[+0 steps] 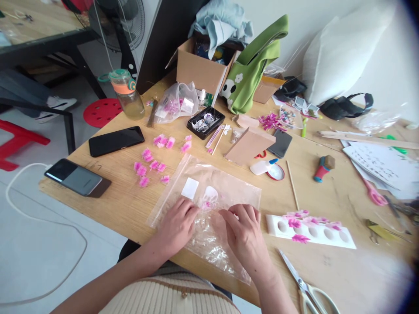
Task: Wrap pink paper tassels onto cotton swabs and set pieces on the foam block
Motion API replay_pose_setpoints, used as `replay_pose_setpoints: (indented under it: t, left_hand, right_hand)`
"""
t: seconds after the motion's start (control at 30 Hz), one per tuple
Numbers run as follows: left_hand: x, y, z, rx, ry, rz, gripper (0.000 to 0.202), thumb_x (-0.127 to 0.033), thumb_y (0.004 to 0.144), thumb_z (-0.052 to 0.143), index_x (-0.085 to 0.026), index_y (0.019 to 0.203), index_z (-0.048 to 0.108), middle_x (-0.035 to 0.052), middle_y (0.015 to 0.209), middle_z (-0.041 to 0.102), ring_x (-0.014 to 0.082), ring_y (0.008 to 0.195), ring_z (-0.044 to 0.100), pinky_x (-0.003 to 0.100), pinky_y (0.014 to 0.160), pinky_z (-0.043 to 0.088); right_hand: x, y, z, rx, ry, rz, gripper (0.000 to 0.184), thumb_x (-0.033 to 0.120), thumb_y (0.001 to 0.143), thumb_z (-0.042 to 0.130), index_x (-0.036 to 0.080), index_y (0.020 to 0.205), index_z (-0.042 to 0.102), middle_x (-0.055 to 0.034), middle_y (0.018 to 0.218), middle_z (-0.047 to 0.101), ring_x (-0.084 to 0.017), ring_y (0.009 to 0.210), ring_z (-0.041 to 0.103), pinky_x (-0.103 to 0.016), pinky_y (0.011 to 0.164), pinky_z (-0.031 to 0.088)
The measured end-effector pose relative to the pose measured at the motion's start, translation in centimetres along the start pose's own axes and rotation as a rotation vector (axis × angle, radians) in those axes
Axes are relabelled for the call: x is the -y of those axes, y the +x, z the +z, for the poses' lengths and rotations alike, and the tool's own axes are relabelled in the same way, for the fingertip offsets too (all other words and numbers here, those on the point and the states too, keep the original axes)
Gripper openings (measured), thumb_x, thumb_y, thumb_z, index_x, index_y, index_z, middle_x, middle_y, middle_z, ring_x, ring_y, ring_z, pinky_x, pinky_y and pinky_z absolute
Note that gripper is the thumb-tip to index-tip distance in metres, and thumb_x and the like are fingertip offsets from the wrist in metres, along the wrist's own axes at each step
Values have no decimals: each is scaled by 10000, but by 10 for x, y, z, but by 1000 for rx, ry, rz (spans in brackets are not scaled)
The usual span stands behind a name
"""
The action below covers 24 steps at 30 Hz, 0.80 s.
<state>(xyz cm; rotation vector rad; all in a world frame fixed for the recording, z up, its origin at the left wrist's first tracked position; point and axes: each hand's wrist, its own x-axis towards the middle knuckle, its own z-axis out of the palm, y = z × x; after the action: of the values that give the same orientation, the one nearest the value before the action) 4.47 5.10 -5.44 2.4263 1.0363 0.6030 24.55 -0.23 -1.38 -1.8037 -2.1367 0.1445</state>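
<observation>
A clear zip bag (229, 185) lies flat at the table's front edge, with a white label (190, 188) on it. On the bag is a small white rounded piece (210, 195) with a bit of pink fluff at its lower edge. My left hand (178, 223) rests over the bag just below that piece, fingers curled together. To the right, my right hand (244, 229) is also over the bag, thumb and fingers closed in a pinch. A speck of pinkish red shows by its fingertips. Whatever either hand holds is too small or hidden to name.
Pink fluffy pieces (147, 155) lie left of the bag, near two phones (116, 141). Right of it are a white holed strip (275, 224) with pink petals, scissors (303, 283) and a glue bottle (261, 167). A drink bottle (131, 102) stands at the back left.
</observation>
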Motion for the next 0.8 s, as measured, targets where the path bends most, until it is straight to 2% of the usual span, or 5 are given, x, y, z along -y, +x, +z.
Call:
replay_pose_setpoints:
  t: [0.27,0.5,0.67,0.8]
  left_hand:
    - [0,1,-1,2,0,-3,293,29,847,462,-169,1025,583,54,930,564,211,936,519,380,828,520]
    - [1,0,2,-34,9,15,301,24,844,465,-172,1037,588,55,926,570,213,924,529,376,818,528]
    - [2,-1,4,-39,11,14,299,34,833,465,-165,1017,593,58,929,571,215,926,525,381,824,530]
    - [3,-1,5,-46,13,21,301,33,831,466,-164,1019,594,60,931,570,217,930,525,382,823,533]
  right_hand:
    - [1,2,5,22,-20,-4,236,57,910,473,178,950,672,-59,853,541,-220,835,423,-382,788,340]
    - [-3,-2,4,-11,1,14,239,64,921,473,178,1016,660,-60,880,545,-218,853,435,-374,783,337]
    - [-4,-3,6,26,2,32,219,81,929,471,177,979,661,-58,868,542,-216,835,429,-376,779,339]
    - [-8,-7,6,-11,17,45,215,81,932,469,173,990,654,-58,874,543,-215,842,434,-368,775,344]
